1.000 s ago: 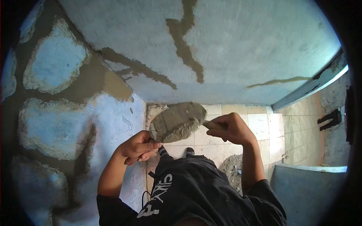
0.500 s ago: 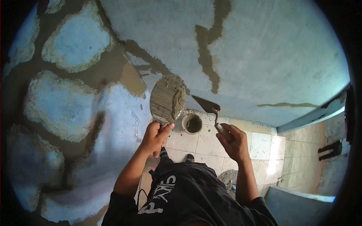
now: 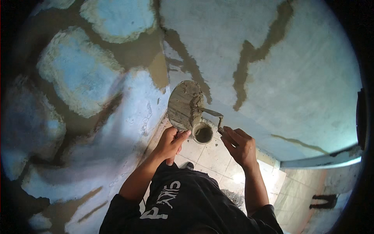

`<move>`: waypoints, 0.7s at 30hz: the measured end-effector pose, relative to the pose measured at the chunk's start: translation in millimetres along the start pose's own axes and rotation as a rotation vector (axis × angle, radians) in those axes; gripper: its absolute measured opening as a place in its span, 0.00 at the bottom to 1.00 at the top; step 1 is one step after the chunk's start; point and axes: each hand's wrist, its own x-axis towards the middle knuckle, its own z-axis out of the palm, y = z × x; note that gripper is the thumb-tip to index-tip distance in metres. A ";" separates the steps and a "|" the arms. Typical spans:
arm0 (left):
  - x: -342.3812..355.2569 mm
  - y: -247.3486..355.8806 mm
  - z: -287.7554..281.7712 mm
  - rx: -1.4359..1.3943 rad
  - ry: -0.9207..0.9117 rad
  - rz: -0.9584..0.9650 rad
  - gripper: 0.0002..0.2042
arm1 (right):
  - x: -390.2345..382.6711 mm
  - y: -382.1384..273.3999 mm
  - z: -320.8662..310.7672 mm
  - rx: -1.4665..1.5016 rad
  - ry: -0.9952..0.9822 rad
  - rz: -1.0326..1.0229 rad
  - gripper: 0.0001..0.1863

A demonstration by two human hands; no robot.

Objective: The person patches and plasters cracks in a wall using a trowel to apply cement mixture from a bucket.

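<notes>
My left hand (image 3: 170, 143) is closed round the near end of an oval mortar board (image 3: 179, 107). Streaky wet mortar covers the board, with a thicker ridge of mortar (image 3: 196, 106) along its right side. In my right hand (image 3: 242, 148) is the handle of a pointing trowel (image 3: 211, 112). The trowel's blade is seen nearly edge-on, and its tip meets the ridge of mortar. Below the board's right edge, a round bucket (image 3: 203, 133) stands on the floor with grey mortar inside.
Patches and bands of grey mortar mark the blue left wall (image 3: 136, 105) and the pale far wall (image 3: 311, 85). Light tiles (image 3: 212, 156) cover the floor. A rubble heap (image 3: 233, 197) lies near my right forearm. A dark cloth-like thing (image 3: 324, 201) is at far right.
The trowel has moved left from beside the board and turned edge-on, its tip now at the mortar. My view has shifted, so the walls appear further right.
</notes>
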 end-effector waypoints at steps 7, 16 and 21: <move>25.1 -20.1 -35.7 -0.086 0.122 0.079 0.14 | 59.1 3.0 48.3 -0.053 0.049 -0.112 0.17; 99.6 -43.1 -100.6 -0.196 0.120 0.131 0.13 | 152.6 8.9 108.1 -0.053 0.020 -0.104 0.18; 163.6 -44.4 -137.7 -0.288 0.126 0.109 0.15 | 216.9 21.6 147.8 -0.001 -0.002 -0.033 0.18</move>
